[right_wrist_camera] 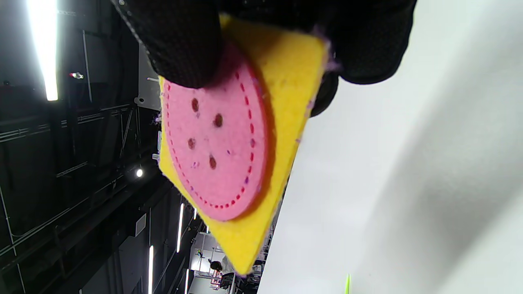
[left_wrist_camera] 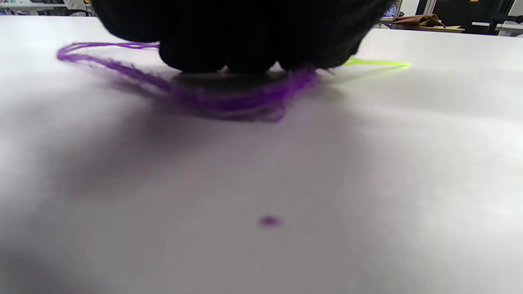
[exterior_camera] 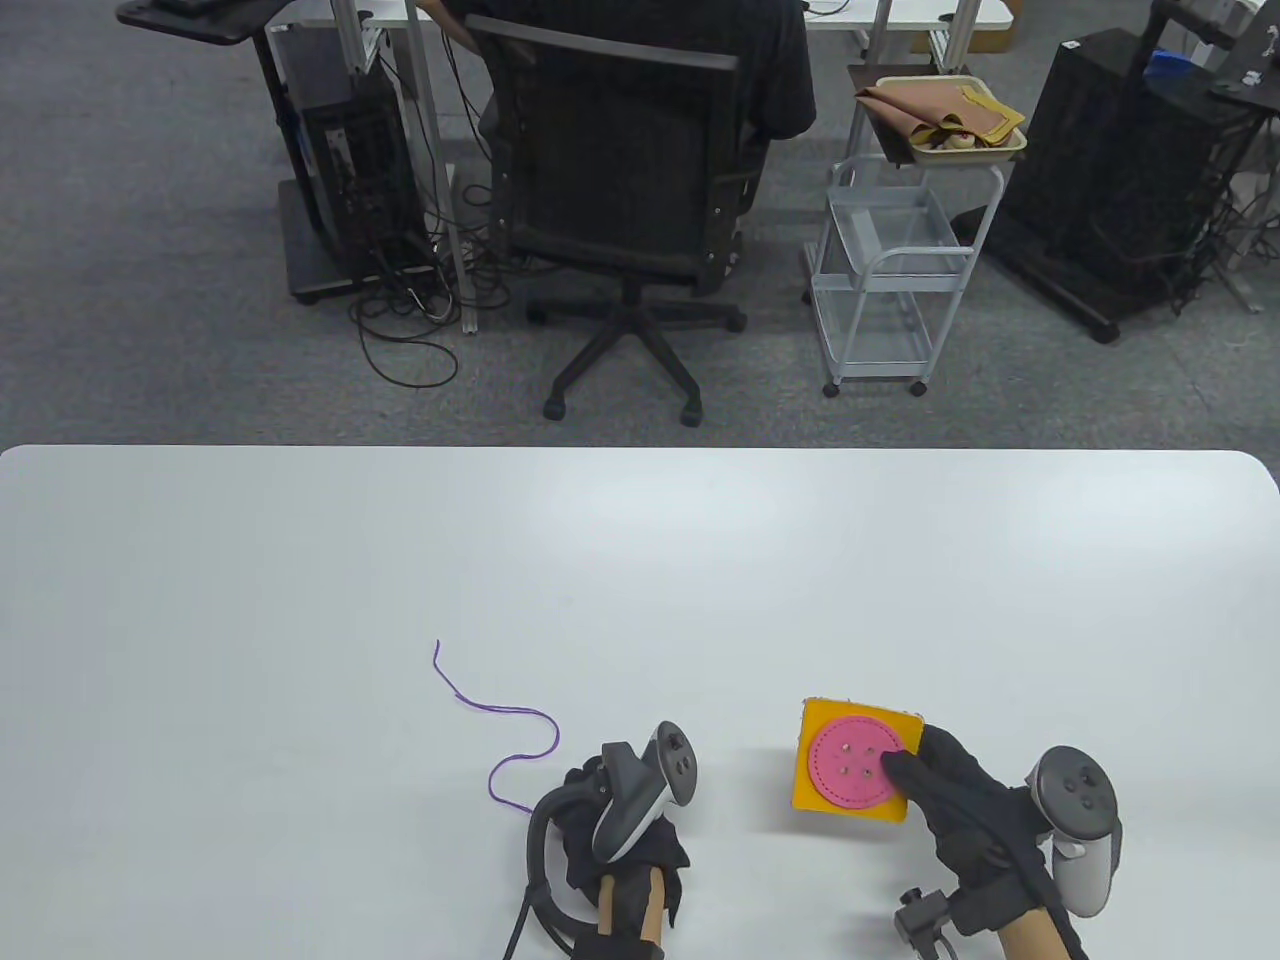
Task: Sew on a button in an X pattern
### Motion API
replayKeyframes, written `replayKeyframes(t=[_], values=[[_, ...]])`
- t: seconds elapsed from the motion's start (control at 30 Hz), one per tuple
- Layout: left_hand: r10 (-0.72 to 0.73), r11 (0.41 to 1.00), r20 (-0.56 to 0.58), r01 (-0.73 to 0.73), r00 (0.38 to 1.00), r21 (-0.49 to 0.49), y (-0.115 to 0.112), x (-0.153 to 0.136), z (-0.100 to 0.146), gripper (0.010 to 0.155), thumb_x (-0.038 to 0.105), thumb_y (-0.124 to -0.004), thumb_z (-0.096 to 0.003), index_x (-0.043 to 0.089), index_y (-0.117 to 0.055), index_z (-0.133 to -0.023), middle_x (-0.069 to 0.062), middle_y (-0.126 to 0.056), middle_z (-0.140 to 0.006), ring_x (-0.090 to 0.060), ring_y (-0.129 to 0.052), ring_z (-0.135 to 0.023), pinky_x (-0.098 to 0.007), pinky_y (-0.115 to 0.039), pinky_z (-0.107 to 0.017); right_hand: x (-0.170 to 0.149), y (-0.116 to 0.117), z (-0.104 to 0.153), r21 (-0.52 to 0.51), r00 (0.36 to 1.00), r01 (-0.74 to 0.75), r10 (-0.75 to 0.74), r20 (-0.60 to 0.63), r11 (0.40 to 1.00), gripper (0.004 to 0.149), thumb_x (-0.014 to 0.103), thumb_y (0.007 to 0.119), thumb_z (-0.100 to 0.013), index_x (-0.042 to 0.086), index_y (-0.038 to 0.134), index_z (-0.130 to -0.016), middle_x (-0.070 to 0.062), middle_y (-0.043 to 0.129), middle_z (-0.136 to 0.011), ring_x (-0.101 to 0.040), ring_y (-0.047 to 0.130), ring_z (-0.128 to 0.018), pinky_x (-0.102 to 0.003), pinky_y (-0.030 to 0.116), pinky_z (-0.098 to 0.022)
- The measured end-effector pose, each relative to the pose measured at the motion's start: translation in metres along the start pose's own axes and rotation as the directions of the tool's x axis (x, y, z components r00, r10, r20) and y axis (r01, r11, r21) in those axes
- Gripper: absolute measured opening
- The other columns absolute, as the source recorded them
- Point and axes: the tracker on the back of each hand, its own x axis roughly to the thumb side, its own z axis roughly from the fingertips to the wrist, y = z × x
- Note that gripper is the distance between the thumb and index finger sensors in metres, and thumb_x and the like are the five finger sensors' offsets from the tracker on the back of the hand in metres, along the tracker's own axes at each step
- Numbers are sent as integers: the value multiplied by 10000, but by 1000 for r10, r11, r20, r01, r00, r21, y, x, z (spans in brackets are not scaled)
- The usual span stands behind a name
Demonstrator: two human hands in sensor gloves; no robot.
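No readable text, label, brand, number or sign can be made out in any of the 3 views. None is seen on the yellow felt square (exterior_camera: pixel 852 765), on the round pink felt button (right_wrist_camera: pixel 214 149) with its 4 holes, or on the white bench (exterior_camera: pixel 640 580).

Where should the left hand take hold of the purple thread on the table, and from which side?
Judging by its pose, pinch the purple thread from above near the left hand, where it lies flat; the green needle tip beside those fingers looks the better grip.
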Motion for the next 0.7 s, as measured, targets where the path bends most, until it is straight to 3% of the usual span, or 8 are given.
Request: replayKeyframes(t=[0.33, 0.53, 0.7], values=[[136, 990, 14, -136, 991, 28, 9, -8, 8, 371, 264, -725, -505, 192, -696, -868, -169, -841, -912, -396, -884, -778, -605, -748, -547, -1, -1, 0, -2, 1000, 5, -5, -11, 1000, 391, 358, 720, -527, 244, 690, -899, -76, 867, -824, -235, 848, -730, -524, 648, -712], [209, 971, 49, -214, 977, 109, 13, -13, 11, 372, 273, -739, -494, 195, -714, -857, -80, -993, -775, -291, -1043, -628, -521, -868, -457, -1, -1, 0, -3, 1000, 13, -13, -18, 1000, 389, 358, 718, -528, 244, 689, -899, -77, 866, -825, -236, 847, -730, -530, 650, -707], [335, 921, 110, -350, 936, 173, 13, -17, 10, 367, 274, -781, -473, 179, -758, -827, -55, -1055, -685, -235, -1103, -534, -476, -911, -397, -1, -1, 0, 2, 999, 26, -26, -23, 1000, 389, 355, 712, -531, 242, 684, -903, -79, 862, -831, -240, 844, -735, -526, 642, -714]])
